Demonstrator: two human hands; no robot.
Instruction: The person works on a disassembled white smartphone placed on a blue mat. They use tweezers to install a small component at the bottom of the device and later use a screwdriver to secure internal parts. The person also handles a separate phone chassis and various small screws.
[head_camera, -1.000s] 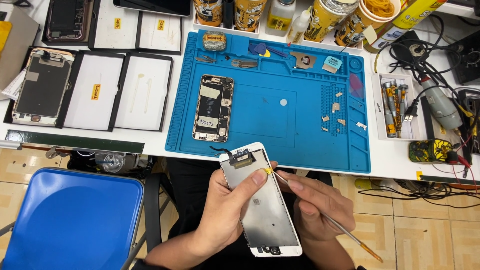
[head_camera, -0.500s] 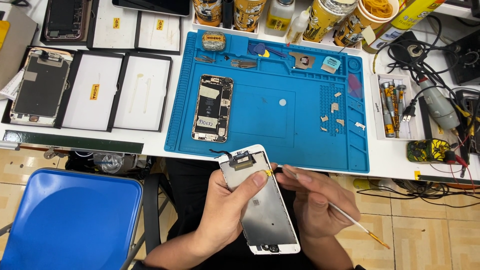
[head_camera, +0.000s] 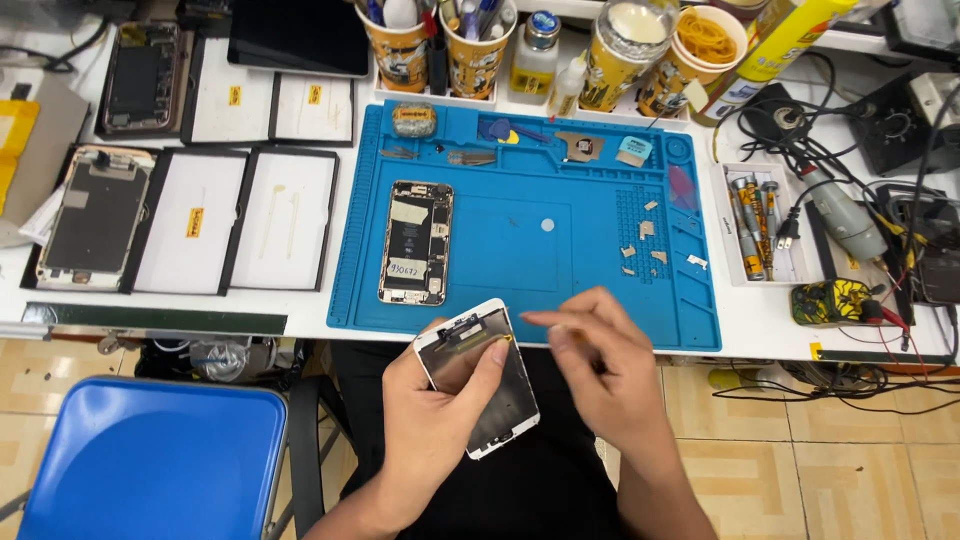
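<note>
While the left hand (head_camera: 435, 425) clamps the screen panel (head_camera: 480, 378) back-up over the lap, clear of the table (head_camera: 300, 315), the blurred right hand (head_camera: 590, 365) hovers beside it; its grip cannot be judged.

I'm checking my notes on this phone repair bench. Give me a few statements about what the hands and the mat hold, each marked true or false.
1. The left hand holds a white phone screen panel. True.
2. The opened phone lies on the blue mat. True.
3. The right hand rests flat on the mat. False: it is raised beside the panel, in front of the mat's near edge.
4. The blue chair seat is at the person's right. False: it is at the left.
</note>
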